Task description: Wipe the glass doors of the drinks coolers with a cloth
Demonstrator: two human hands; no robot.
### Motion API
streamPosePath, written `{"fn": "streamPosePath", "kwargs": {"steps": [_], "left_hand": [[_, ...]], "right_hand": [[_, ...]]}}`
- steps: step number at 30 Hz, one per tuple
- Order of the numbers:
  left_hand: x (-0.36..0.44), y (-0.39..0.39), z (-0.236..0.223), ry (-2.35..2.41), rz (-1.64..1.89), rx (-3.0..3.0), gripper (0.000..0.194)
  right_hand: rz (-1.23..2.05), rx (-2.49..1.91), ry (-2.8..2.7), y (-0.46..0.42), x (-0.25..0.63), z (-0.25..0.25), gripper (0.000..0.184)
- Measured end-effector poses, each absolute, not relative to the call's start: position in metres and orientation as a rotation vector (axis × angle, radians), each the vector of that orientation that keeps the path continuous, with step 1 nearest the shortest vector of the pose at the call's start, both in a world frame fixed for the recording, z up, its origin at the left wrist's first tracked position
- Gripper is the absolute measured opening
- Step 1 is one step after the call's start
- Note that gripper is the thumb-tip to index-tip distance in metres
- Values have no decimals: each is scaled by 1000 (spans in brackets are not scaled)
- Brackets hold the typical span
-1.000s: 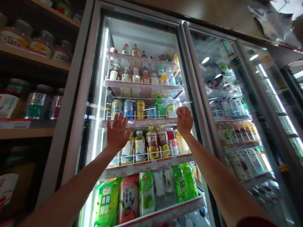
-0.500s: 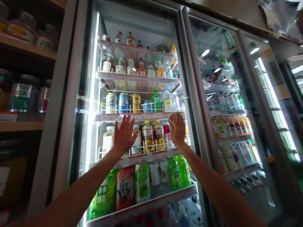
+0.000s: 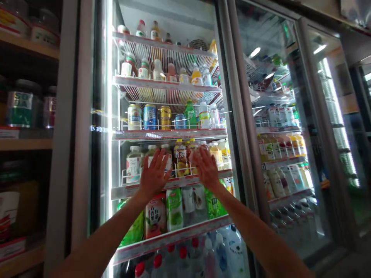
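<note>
My left hand [image 3: 154,175] is open, its fingers spread and raised against the glass door [image 3: 174,90] of a lit drinks cooler. To its right, my right hand [image 3: 206,168] lies along the same glass, fingers together and tilted to the left. A pale, crumpled cloth [image 3: 196,153] shows at its fingers, partly hidden and blurred. Behind the glass, near both hands, stand brown-labelled tea bottles [image 3: 181,154] and a pale-labelled bottle [image 3: 133,166].
Cans [image 3: 150,117] and small bottles fill the upper shelves; large green bottles [image 3: 213,202] stand lower down. A metal door frame [image 3: 242,104] divides this door from another cooler on the right. Wooden shelves [image 3: 27,144] with jars are at the left.
My right hand has moved left and slightly down across the glass with the cloth, closer to my left hand. The left hand stays nearly in place while the view shifts a little.
</note>
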State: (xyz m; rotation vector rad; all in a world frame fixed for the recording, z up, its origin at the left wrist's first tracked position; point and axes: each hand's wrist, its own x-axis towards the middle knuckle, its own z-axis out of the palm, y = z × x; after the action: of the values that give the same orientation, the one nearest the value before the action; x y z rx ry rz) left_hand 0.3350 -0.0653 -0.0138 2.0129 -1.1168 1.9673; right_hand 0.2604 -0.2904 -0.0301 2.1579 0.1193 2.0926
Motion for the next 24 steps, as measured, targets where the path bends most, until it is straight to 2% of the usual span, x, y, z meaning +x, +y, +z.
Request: {"fn": "streamPosePath", "kwargs": {"steps": [2,4,9,15,20,21,24], "left_hand": [[337,-60,-19,-1138,1983,1998,54],[339,-55,-23,-1155,1975,1984,56],[341,-48,-36,-1161,1957,1947,60],[341,-42,-55,-1171,1915,1946,64],[342,-38,-64,-1170,1904,1954,68],[342,-36,-65,-1175,1898,1959,68],[341,-31,-71,-1169,1885,1970,67]], "right_hand": [[2335,2113,-189,-289,261,-30,48],[2419,2072,-273,-281,264,-33,48],[1904,2141,348,-272,266,-53,50],[2500,1997,-432,-309,259,-67,51],[2039,2155,174,-288,260,-95,53],[2052,2160,142,-288,260,-96,53],[2399,2065,-276,-291,260,-94,55]]}}
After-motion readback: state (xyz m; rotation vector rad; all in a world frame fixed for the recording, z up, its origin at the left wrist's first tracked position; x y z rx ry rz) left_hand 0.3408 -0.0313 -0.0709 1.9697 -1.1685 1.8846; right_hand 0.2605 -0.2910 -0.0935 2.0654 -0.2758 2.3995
